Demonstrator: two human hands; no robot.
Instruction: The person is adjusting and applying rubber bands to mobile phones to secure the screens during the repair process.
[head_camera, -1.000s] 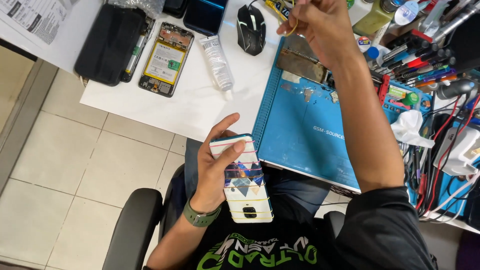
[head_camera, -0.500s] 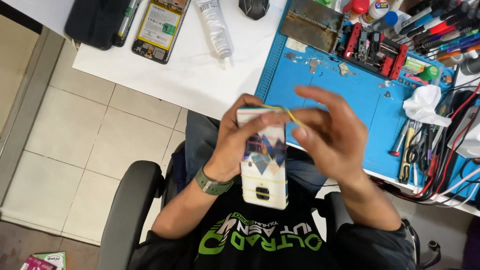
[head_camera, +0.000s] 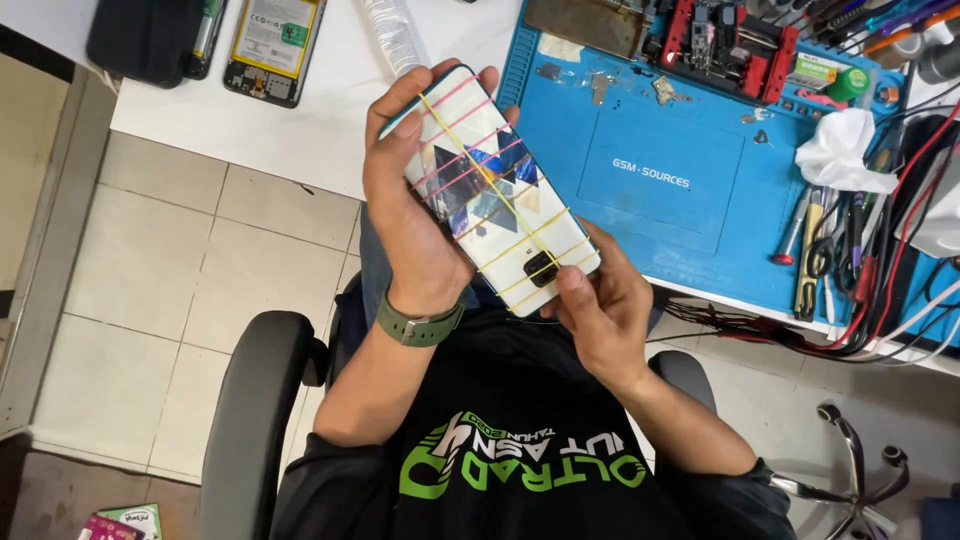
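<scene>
While the left hand (head_camera: 415, 215) wraps closed around the phone (head_camera: 495, 190), the right hand (head_camera: 600, 305) pinches its lower end.
Yellow and pink rubber bands (head_camera: 480, 175) cross the phone's patterned back, held above the lap. Left of the phone lies an opened handset (head_camera: 275, 45); right of it, the blue mat (head_camera: 660, 170), crumpled tissue (head_camera: 840, 150) and hand tools (head_camera: 815, 250).

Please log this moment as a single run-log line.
left hand: grips phone | right hand: at phone's lower end | rubber bands: wrapped around phone

Pale tiled floor (head_camera: 150, 260) — white desk (head_camera: 310, 130), black office chair (head_camera: 250, 420).
</scene>
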